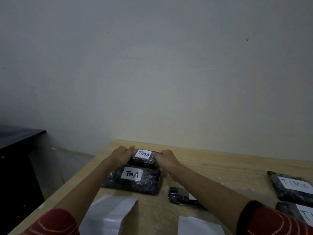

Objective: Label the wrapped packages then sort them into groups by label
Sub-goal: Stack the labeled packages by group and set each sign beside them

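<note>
With left hand (121, 156) and right hand (165, 158), gripping far TIM A package (144, 162) near table's (211, 167) far edge. Apparently sorting; next: seat behind near package (149, 182).

each wrapped package (142, 162) is glossy black, its label (144, 154) white with black lettering. the desk (211, 168) is pale wood grain. the sleeves (271, 221) are red with thin white lines, perhaps stitching. the sheets (110, 212) at the desk's near edge are white.
</note>
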